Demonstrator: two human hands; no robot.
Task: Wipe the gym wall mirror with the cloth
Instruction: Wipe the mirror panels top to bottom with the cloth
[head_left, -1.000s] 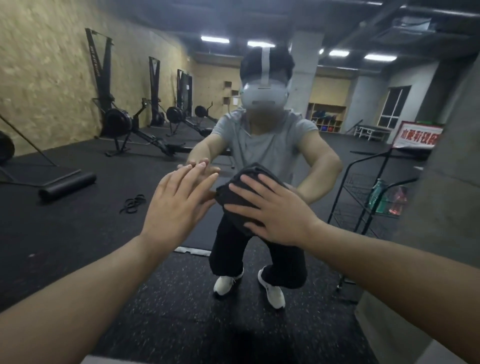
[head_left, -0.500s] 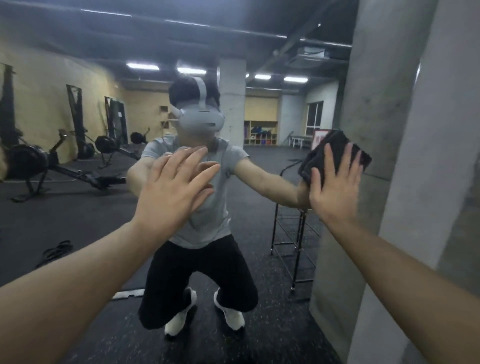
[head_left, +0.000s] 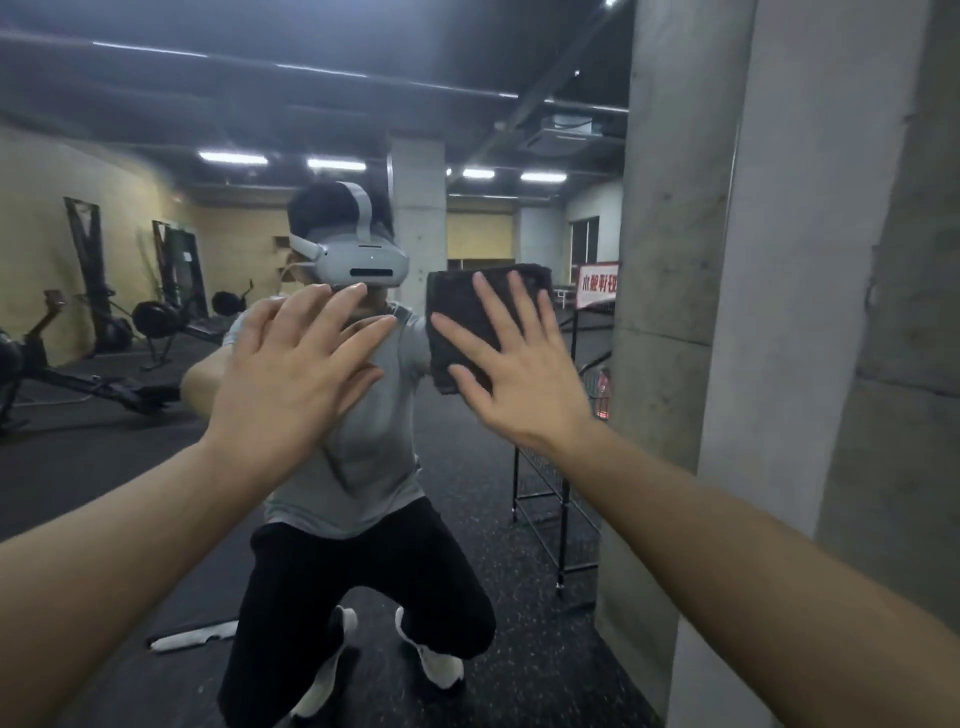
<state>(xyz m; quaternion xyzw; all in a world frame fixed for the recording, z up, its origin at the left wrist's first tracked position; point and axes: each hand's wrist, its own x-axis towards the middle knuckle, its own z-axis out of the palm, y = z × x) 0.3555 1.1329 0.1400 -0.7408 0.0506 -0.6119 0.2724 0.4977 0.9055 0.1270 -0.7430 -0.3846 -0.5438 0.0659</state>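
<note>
The right hand (head_left: 519, 384), fingers straight and spread, presses the dark cloth (head_left: 485, 322) flat on the mirror (head_left: 467, 493); half a second ago the cloth sat further right, by the concrete pillar (head_left: 675, 312), so the stroke has swept leftward toward centre. The left hand (head_left: 291, 379) stays open, braced flat on the glass. Wiping looks mid-pass, with more mirror to cover.

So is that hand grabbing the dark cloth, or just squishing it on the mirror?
Squishing. The right hand presses the dark cloth flat against the mirror, straight fingers spread over its middle. The left hand holds nothing.
</note>
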